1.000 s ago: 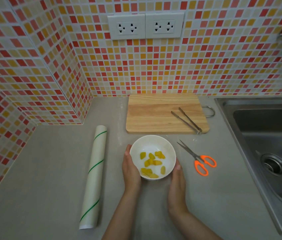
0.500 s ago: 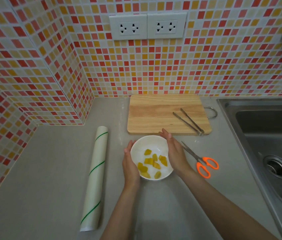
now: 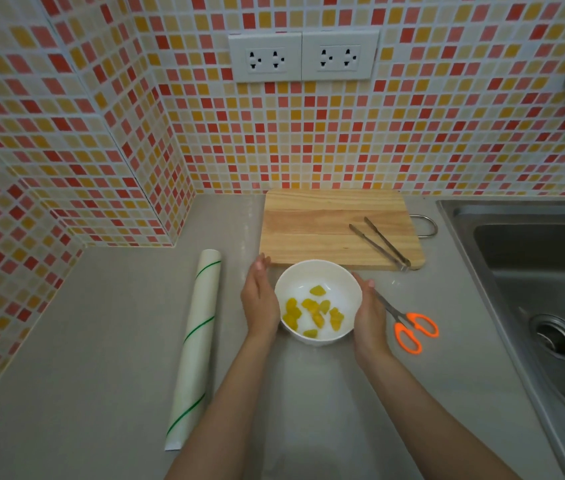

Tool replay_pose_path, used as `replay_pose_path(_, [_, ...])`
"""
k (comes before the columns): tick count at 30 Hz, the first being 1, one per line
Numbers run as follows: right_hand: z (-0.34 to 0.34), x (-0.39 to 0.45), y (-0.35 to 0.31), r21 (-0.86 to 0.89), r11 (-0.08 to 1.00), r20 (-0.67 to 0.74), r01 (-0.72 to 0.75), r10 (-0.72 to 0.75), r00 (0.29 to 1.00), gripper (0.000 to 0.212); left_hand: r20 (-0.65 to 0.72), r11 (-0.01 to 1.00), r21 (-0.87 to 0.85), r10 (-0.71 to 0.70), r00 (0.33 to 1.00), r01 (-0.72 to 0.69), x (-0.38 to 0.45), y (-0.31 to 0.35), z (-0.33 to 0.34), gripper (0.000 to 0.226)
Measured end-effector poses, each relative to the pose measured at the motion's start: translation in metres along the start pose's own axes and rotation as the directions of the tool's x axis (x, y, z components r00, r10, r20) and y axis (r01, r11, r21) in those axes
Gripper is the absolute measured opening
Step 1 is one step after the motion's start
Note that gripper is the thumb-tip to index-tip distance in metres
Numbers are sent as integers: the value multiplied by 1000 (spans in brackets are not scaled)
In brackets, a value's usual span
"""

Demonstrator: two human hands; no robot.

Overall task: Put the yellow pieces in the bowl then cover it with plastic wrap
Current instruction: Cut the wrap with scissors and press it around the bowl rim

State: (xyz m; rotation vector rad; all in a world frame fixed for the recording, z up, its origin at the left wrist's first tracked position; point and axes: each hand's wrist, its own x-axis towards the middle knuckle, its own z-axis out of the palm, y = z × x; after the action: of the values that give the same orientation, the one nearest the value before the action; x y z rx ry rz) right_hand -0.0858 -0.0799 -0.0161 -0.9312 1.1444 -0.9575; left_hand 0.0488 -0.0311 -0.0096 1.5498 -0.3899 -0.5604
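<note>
A white bowl (image 3: 308, 277) stands on the grey counter just in front of the cutting board. Several yellow pieces (image 3: 312, 310) lie in its bottom. My left hand (image 3: 260, 299) lies flat against the bowl's left side, fingers straight and pointing toward the board. My right hand (image 3: 369, 317) cups the bowl's right side. The bowl is held between both palms. I cannot tell whether clear film lies over the bowl. The plastic wrap roll (image 3: 194, 348), pale with green stripes, lies lengthwise on the counter left of my left hand.
A wooden cutting board (image 3: 308, 226) lies behind the bowl with metal tongs (image 3: 379, 242) on its right part. Orange-handled scissors (image 3: 412, 329) lie right of my right hand. A steel sink (image 3: 533, 271) fills the right side. Tiled walls stand behind and left.
My right hand went from the bowl's near side up to its far right rim, then back down its right side. My left hand slid farther along the left side. The yellow pieces shifted.
</note>
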Motion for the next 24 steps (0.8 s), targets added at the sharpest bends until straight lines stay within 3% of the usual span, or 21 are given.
replay_pose_path(2, [-6,2,-2,-9,999,-43,48,-48,998,43,-73,997,26,70,995,-68,-2,0,-4,39])
replay_pose_path(6, [-8,14,-15,-20,987,12,159,-159,987,43,83,999,35,2,997,-5,-16,-12,-1,44])
replay_pose_path(10, [-1,17,-14,-48,989,109,142,-136,985,41,174,998,-37,-53,983,60,-21,-11,13,45])
replay_pose_path(24, [-9,22,-7,-19,991,7,132,-132,991,36,238,982,-117,-119,964,150,-8,-11,32,44])
